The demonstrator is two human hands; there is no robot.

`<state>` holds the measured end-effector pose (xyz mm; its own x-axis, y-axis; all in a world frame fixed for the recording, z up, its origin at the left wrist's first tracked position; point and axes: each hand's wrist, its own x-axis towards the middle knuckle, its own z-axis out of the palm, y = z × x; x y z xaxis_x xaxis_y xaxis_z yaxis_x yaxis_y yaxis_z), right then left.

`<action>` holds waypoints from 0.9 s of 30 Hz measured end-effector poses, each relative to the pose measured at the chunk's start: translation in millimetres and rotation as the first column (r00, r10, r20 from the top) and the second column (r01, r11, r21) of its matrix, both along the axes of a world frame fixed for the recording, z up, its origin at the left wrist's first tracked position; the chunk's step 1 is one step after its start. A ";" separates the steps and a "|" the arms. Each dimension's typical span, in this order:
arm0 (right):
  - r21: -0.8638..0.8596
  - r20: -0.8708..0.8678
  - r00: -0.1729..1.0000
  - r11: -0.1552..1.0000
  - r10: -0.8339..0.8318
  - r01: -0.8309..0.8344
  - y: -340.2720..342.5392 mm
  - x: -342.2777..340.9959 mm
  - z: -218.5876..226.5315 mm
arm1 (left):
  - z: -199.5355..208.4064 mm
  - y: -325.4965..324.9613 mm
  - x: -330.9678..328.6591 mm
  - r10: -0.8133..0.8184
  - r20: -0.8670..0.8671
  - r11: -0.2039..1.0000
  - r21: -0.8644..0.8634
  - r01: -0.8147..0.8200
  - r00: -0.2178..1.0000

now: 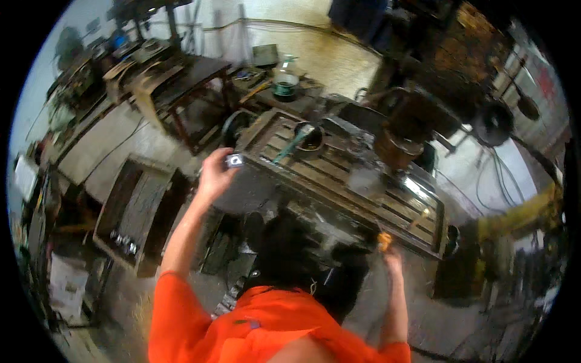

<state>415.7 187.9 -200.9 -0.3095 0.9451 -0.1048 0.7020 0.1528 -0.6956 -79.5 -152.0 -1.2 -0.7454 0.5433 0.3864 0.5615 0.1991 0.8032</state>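
Observation:
My left hand (pixel 213 175) is raised near the left corner of a slotted machine table (pixel 339 190). Its fingers are closed on a small silvery metal block (pixel 235 160) with a round dark hole in its face. Lower down, by the table's front edge at right, my right hand (pixel 393 259) grips the orange-yellow handle of a tool (pixel 384 241). A thin shaft seems to stick up from that handle, but its tip is too blurred to identify. A round dark pot (pixel 311 143) sits on the table, with a green-handled brush (pixel 293 145) leaning across it.
A deep wooden box (pixel 160 212) with several shiny metal pieces (pixel 124 243) inside stands at left. The machine's dark head (pixel 402 130) overhangs the table at right. Behind the table is a clear bottle (pixel 285 81) of dark liquid. A dark workbench (pixel 187 75) stands at far left.

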 end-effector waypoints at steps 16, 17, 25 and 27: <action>-0.415 -0.514 0.565 0.390 0.646 -0.822 -133.8 -97.9 227.3 | -23.9 -10.3 39.8 -0.302 0.663 0.950 0.270 0.157 0.685; -0.216 -0.280 0.395 0.344 0.875 -0.914 -151.6 -113.6 230.7 | -35.7 -9.0 41.2 -0.367 0.752 0.924 0.361 0.124 0.548; -0.009 0.455 0.410 0.464 0.791 -0.886 -205.3 -216.4 227.4 | -78.1 -12.4 60.2 -0.450 0.870 0.869 0.478 -0.127 0.202; -0.099 0.424 0.416 0.498 0.804 -0.862 -212.1 -223.9 229.5 | -76.7 -9.5 60.3 -0.403 0.881 0.885 0.444 -0.140 0.247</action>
<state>191.8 -24.2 28.6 -0.9126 0.2553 -0.3193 0.3626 0.8664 -0.3435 -19.2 -161.5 -77.9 -0.6304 0.6914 -0.3529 -0.6594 -0.2370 0.7134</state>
